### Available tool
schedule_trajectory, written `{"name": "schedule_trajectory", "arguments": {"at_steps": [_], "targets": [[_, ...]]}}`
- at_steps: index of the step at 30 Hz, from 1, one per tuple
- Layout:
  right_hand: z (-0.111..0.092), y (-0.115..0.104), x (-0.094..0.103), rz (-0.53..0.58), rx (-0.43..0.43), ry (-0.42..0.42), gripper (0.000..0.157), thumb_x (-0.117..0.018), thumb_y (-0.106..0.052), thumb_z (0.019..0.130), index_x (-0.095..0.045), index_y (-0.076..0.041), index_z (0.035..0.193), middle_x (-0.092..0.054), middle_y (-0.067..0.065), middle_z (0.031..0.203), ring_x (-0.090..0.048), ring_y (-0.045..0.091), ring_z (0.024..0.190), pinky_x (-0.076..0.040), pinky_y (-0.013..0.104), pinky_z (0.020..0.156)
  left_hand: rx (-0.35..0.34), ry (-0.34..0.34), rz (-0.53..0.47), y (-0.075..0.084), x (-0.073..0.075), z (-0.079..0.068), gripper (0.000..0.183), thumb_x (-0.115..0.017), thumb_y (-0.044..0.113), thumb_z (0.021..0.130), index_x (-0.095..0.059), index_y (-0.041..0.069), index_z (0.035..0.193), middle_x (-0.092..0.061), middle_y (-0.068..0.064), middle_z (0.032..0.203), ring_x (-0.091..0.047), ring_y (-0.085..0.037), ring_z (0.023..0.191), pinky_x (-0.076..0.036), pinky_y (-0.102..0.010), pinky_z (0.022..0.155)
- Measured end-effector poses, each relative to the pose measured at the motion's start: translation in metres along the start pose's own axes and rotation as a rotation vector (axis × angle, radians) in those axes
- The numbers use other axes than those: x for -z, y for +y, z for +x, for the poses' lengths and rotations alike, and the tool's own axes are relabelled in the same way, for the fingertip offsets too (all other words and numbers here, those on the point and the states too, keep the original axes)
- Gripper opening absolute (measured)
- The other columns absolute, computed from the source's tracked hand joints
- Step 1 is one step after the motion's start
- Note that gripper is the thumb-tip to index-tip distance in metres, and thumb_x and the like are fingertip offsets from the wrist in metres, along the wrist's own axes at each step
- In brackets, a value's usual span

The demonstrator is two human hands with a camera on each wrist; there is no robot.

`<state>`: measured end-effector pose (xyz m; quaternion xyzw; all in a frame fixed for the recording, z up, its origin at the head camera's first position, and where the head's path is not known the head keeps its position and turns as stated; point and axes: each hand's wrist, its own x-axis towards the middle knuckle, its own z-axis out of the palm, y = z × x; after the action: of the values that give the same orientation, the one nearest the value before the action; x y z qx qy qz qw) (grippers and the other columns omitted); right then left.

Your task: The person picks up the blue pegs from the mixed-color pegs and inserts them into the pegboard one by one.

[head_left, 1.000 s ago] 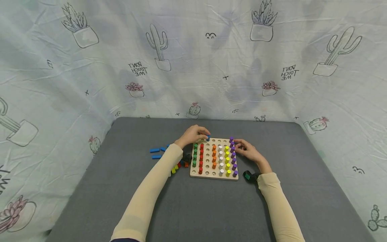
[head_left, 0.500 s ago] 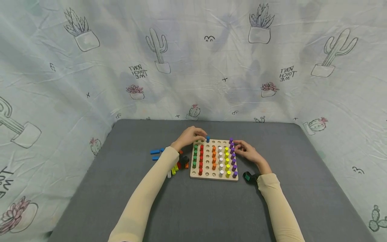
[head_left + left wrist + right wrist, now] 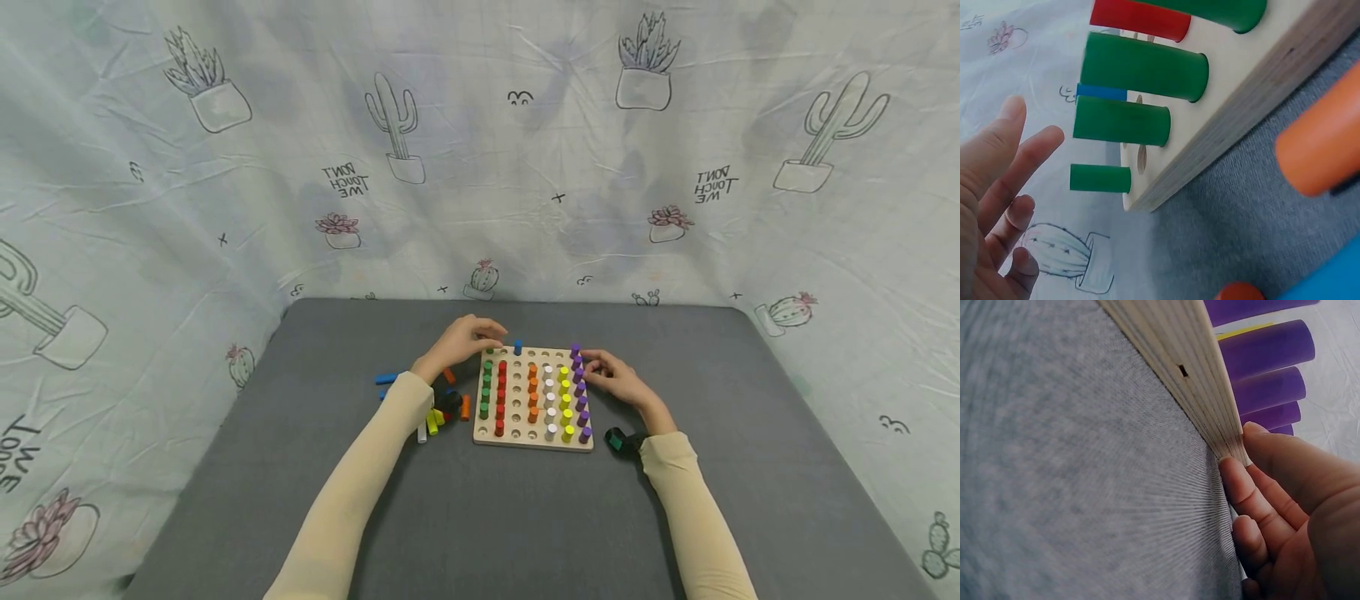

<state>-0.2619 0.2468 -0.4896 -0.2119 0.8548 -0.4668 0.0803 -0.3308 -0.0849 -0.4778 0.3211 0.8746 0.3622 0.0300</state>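
A wooden pegboard (image 3: 524, 408) lies on the grey table, with columns of green, red, orange, white, yellow and purple pegs. One blue peg (image 3: 518, 347) stands in the far row. My left hand (image 3: 467, 340) hovers at the board's far left corner, fingers loosely spread and holding nothing. In the left wrist view its thumb and fingers are apart from the green pegs (image 3: 1122, 120). My right hand (image 3: 617, 380) grips the board's right edge near the far corner; in the right wrist view the thumb is by the purple pegs (image 3: 1266, 347) and the fingertips touch the side.
Loose pegs lie left of the board, partly hidden by the left arm: blue pegs (image 3: 386, 379), an orange peg (image 3: 466, 408), yellow pegs (image 3: 432, 423) and a white peg (image 3: 422, 433). A patterned cloth (image 3: 480, 167) hangs behind the table (image 3: 525, 517).
My left hand has let go of the blue peg, now standing in the far row, and has drawn back left. The right hand stays at the board's edge.
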Motion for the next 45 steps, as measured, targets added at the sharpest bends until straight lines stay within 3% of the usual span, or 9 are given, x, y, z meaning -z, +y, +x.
{"name": "schedule_trajectory", "arguments": {"at_steps": [15, 34, 45], "targets": [[-0.003, 0.000, 0.000, -0.002, -0.002, -0.003, 0.043, -0.054, -0.003, 0.092, -0.042, 0.012, 0.130, -0.058, 0.025, 0.099, -0.041, 0.015, 0.066, -0.033, 0.021, 0.060, 0.016, 0.086, 0.004, -0.002, 0.013, -0.028, 0.036, -0.062, 0.034, 0.087, -0.063, 0.015, 0.118, -0.067, 0.007, 0.104, -0.047, -0.010, 0.086, -0.042, -0.033, 0.081], [-0.003, 0.000, 0.000, 0.017, 0.012, 0.003, 0.043, -0.054, -0.001, 0.092, -0.041, 0.013, 0.130, -0.058, 0.026, 0.099, -0.043, 0.019, 0.067, -0.033, 0.021, 0.061, 0.087, 0.134, -0.027, -0.014, 0.040, -0.065, 0.039, -0.064, 0.042, 0.084, -0.059, 0.029, 0.121, -0.063, 0.003, 0.115, -0.044, -0.026, 0.089, -0.036, -0.037, 0.075], [0.000, 0.000, -0.001, 0.011, 0.025, 0.002, 0.042, -0.053, -0.001, 0.092, -0.042, 0.012, 0.130, -0.058, 0.027, 0.099, -0.043, 0.021, 0.067, -0.032, 0.022, 0.062, 0.096, 0.150, 0.013, -0.023, 0.055, -0.085, 0.044, -0.067, 0.038, 0.083, -0.062, 0.016, 0.121, -0.061, 0.000, 0.116, -0.043, -0.036, 0.088, -0.032, -0.038, 0.069]]}}
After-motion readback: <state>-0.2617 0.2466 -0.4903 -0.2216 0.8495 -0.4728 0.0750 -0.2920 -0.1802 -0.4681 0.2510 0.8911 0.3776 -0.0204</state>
